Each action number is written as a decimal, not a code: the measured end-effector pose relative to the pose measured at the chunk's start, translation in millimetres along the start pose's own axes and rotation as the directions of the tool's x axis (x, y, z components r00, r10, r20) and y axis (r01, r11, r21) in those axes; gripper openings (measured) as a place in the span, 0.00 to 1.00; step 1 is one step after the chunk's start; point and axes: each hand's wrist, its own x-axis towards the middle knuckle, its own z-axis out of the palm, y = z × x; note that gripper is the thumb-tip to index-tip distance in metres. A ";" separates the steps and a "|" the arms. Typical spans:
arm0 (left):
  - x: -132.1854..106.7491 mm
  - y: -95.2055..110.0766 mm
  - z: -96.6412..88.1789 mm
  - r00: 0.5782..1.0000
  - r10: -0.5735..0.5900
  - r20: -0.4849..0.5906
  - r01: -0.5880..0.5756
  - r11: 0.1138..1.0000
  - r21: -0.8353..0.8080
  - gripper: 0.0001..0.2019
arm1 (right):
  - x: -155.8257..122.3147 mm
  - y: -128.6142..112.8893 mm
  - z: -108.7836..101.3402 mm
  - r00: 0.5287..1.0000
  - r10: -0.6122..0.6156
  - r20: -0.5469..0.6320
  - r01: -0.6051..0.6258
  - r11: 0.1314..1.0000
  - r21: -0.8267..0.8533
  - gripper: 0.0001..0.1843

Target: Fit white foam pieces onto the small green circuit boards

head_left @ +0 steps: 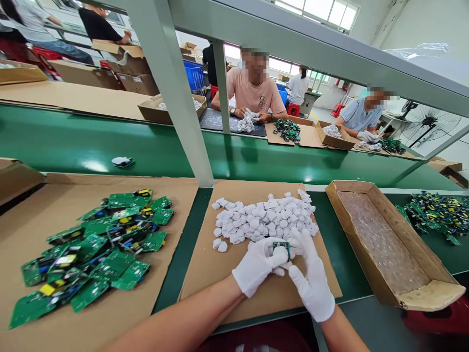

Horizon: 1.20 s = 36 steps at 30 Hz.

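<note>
Both my hands wear white gloves and meet over a sheet of cardboard [205, 274]. My left hand [258, 264] and my right hand [311, 281] are closed together on one small green circuit board [281, 247], held between the fingertips. Just beyond them lies a heap of several white plastic pieces [266, 217]. To my left a spread pile of green circuit boards [95, 247] rests on another cardboard sheet.
An open cardboard box [425, 293] lined with bubble wrap stands at my right, with more green boards [436, 212] beyond it. A green conveyor belt [91, 142] runs across, a grey post [183, 112] rising from it. Other people work at the far side.
</note>
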 end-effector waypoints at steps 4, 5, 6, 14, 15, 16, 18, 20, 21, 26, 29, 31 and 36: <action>-0.3 -1.4 1.9 0.999 0.011 0.051 -0.008 0.998 -0.066 0.17 | 3.3 3.5 8.7 0.994 0.100 0.042 -0.100 0.995 0.002 0.35; -0.6 -1.5 1.8 0.998 0.002 0.070 0.004 0.997 -0.082 0.17 | 4.4 3.9 9.0 0.989 0.141 0.053 -0.141 0.990 0.003 0.33; -1.0 -1.5 1.5 0.996 -0.003 0.091 0.012 0.995 -0.097 0.19 | 5.5 3.6 8.5 0.981 0.185 0.060 -0.186 0.983 0.005 0.31; -1.8 -4.5 -4.2 0.993 -0.002 0.116 0.011 0.997 -0.075 0.15 | 11.5 -8.3 3.4 0.940 0.295 0.174 -0.318 0.940 0.125 0.23; -1.8 -5.0 -4.7 0.992 -0.002 0.125 0.015 0.994 -0.105 0.15 | 12.5 -9.1 2.7 0.937 0.301 0.176 -0.328 0.933 0.150 0.22; -1.9 -5.1 -4.9 0.990 -0.009 0.142 0.029 0.990 -0.139 0.16 | 13.4 -9.5 1.6 0.932 0.311 0.185 -0.343 0.921 0.185 0.22; -2.5 -3.7 -4.4 0.982 -0.039 0.186 0.075 0.979 -0.191 0.17 | 14.9 -9.6 -1.8 0.913 0.339 0.226 -0.392 0.882 0.260 0.22; -3.5 -1.1 -3.1 0.975 -0.066 0.213 0.108 0.976 -0.191 0.14 | 15.3 -9.2 -5.6 0.901 0.356 0.249 -0.421 0.858 0.293 0.23; -4.1 0.1 -2.4 0.973 -0.071 0.219 0.113 0.976 -0.185 0.13 | 15.3 -9.0 -7.0 0.904 0.354 0.239 -0.414 0.863 0.287 0.24; -6.6 -2.0 -3.0 0.973 -0.082 0.215 0.135 0.959 -0.249 0.19 | 14.1 -9.4 -8.0 0.947 0.283 0.153 -0.306 0.940 0.153 0.24; -6.5 -7.7 -6.5 0.973 -0.088 0.215 0.142 0.957 -0.253 0.18 | 14.0 -9.8 -7.1 0.958 0.250 0.143 -0.253 0.967 0.008 0.24; -6.1 -10.2 -8.7 0.975 -0.093 0.204 0.144 0.958 -0.250 0.17 | 14.1 -9.0 -7.1 0.961 0.237 0.142 -0.226 0.970 -0.090 0.24; -5.6 -8.9 -10.6 0.973 -0.108 0.204 0.160 0.951 -0.263 0.18 | 14.0 -3.2 -9.4 0.952 0.216 0.215 -0.212 0.976 -0.043 0.25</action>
